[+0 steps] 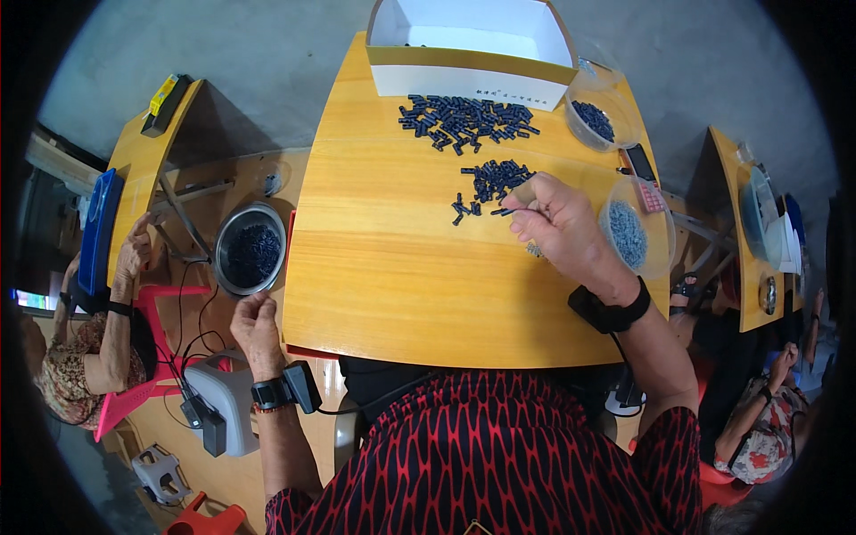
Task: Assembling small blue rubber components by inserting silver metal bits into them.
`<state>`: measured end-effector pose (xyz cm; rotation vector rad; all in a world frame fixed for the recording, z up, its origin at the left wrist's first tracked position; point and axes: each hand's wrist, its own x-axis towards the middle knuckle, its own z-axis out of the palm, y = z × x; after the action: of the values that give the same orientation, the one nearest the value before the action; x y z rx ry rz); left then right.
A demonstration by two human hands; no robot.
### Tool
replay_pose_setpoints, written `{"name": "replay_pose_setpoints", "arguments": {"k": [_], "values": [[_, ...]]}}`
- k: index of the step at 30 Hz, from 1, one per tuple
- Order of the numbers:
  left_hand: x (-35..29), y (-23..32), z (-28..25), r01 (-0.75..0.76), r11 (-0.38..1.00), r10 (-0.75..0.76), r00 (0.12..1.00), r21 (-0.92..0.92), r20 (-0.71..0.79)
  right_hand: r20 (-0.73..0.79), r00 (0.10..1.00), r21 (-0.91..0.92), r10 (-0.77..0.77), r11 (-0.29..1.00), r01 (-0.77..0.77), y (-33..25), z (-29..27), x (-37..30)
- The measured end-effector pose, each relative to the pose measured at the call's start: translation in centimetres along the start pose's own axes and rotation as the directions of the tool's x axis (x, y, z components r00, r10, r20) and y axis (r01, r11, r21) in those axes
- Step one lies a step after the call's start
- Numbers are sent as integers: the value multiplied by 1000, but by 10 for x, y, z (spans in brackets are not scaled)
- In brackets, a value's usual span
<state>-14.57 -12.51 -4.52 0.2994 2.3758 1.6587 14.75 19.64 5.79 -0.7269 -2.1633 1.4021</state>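
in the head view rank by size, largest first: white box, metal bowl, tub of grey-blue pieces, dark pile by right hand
1. White box
2. Metal bowl and tub of grey-blue pieces: too alike to rank
3. Dark pile by the right hand

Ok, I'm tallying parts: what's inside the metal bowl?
The metal bowl holds a heap of small dark pieces; whatever lies beneath the top layer is covered and cannot be seen.

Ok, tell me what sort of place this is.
Probably a small workshop: dark cylindrical parts heaped on a yellow wooden table, a clear round plastic tub of grey-blue pieces, and people seated at neighbouring tables.
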Motion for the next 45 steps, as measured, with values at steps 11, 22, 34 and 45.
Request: {"name": "replay_pose_setpoints", "arguments": {"k": [11, 22, 34, 45], "values": [[-65, 138, 123, -93, 924, 305, 767, -371, 565, 24, 999, 66, 30, 997, -32, -5, 16, -11], [-100, 127, 188, 67, 908, 327, 500, -412, 802, 65, 984, 269, 168, 946, -179, 0, 11, -46], [-92, 117, 193, 350, 810, 244, 529, -471, 813, -183, 977, -166, 113, 975, -144, 9, -16, -49], [-91, 118, 192, 344, 818, 219, 556, -462, 802, -59, 996, -492, -65, 870, 28, 3, -15, -33]]}}
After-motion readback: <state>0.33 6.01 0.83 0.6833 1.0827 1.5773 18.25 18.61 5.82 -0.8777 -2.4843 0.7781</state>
